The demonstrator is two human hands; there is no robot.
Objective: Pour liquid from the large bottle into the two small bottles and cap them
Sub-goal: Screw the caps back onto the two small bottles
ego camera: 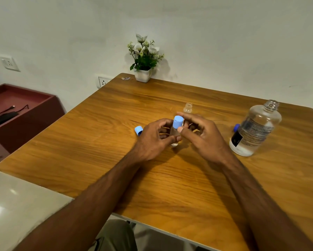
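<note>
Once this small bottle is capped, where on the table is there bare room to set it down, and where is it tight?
Free: the near table between the forearms, and the far stretch between the flower pot and the open small bottle. Crowded: around both hands, with the loose blue cap beside the left hand, and the large bottle right of the right hand.

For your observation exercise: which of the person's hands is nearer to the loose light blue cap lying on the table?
Left. The left hand sits right beside the loose blue cap, holding the small bottle. The right hand is beyond that bottle, at its cap.
</note>
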